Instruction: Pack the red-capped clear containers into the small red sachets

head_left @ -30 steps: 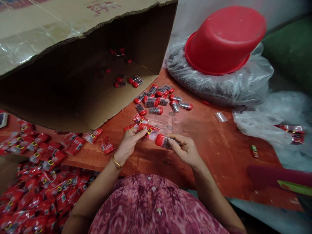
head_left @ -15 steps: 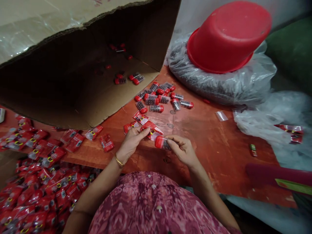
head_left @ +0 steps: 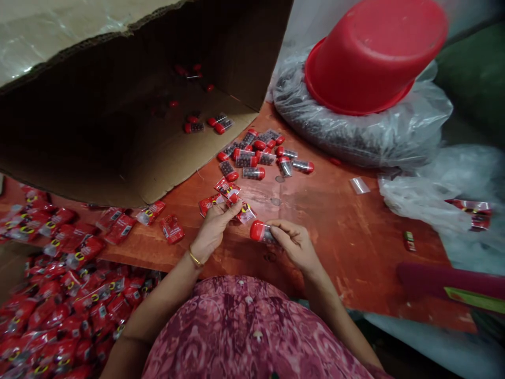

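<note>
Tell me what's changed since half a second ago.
The left hand has shifted its red packet slightly left, away from the red-capped capsule in the right hand. Nothing was newly grasped or let go. The loose capsules and red tub stayed put.

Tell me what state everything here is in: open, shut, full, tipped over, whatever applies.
Left hand: pinching a red packet; whether that's open, can't tell
Right hand: gripping a tube, red end outward
Loose tubes: lying down, dark balls inside
Box: on its side, open
Bag: bulging, dark contents
Tub: upside down on the bag
Heaped packets: plump, piled up
</note>
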`<state>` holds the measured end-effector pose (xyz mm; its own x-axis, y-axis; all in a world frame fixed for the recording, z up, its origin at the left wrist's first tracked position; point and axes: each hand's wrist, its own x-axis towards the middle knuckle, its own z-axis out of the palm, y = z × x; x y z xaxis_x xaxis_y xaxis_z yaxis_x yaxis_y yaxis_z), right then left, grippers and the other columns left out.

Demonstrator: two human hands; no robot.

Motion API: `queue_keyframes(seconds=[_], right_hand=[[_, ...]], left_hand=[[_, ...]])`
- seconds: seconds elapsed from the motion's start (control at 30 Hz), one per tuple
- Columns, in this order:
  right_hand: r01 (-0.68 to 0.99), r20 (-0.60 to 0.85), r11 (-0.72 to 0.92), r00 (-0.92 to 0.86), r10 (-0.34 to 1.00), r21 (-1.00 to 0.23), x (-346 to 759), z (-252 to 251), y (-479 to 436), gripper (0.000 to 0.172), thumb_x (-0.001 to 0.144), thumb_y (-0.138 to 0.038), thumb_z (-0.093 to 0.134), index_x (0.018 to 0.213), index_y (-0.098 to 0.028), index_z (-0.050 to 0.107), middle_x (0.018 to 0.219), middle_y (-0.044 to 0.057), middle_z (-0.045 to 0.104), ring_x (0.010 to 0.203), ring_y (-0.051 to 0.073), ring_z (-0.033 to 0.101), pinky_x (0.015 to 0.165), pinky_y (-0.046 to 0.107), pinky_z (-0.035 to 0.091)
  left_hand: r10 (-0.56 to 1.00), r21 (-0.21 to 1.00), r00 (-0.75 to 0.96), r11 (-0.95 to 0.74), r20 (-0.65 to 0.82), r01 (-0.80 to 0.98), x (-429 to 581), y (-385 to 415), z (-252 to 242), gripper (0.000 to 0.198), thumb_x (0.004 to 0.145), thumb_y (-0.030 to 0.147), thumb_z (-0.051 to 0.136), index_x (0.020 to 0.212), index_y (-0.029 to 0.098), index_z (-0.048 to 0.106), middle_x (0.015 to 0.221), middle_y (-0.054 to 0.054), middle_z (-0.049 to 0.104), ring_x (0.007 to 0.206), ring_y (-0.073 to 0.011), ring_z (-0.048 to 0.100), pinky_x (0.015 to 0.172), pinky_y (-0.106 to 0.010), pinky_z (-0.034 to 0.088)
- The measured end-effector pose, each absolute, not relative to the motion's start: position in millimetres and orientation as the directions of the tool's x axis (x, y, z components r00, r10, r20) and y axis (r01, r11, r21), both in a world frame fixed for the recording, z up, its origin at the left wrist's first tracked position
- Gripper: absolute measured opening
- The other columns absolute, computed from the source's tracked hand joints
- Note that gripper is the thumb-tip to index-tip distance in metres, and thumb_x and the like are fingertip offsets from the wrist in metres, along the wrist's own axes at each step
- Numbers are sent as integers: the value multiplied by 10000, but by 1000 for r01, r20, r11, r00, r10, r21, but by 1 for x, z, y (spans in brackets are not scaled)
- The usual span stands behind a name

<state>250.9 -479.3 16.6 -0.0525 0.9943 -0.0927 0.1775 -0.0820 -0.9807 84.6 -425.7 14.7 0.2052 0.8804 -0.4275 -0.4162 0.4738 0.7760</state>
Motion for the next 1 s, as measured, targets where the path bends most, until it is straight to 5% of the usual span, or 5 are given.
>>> queue_keyframes(seconds=[0.27, 0.7, 0.83, 1.0], right_hand=[[-40, -323, -328, -94, 942, -944, 245, 3, -478, 355, 731, -484, 574, 806, -150, 668, 504, -17, 571, 361, 81, 438, 338, 185, 331], [-25, -92, -89, 170, 981, -996, 211, -8, -477, 315, 830, -495, 492, 911, -195, 548, 568, -58, 482, 391, 62, 374, 360, 190, 305], [-184, -125, -113, 55, 991, -976, 205, -10, -478, 323, 822, -496, 519, 982, -220, 468, 558, -87, 480, 390, 66, 442, 400, 188, 365], [-187, -102, -93, 42, 994, -978, 208, -11, -471, 304, 773, -468, 600, 863, -214, 461, 519, -99, 489, 334, 54, 424, 346, 167, 316]], left_hand=[[901, 842, 260, 422, -348, -336, 85, -428, 12, 343, 524, 424, 792, 617, 143, 619, 608, 20, 604, 558, -81, 495, 593, -217, 403], [915, 815, 80, 391, -396, -428, 104, -441, 4, 317, 490, 325, 819, 651, 119, 640, 648, 1, 652, 588, -91, 554, 617, -220, 447], [912, 772, 45, 370, -407, -517, 100, -438, 5, 306, 509, 330, 810, 624, 119, 621, 598, 17, 625, 541, -67, 524, 561, -190, 419], [919, 781, 149, 390, -365, -489, 100, -439, 3, 280, 535, 328, 801, 620, 121, 634, 582, 9, 615, 538, -78, 525, 542, -196, 416]])
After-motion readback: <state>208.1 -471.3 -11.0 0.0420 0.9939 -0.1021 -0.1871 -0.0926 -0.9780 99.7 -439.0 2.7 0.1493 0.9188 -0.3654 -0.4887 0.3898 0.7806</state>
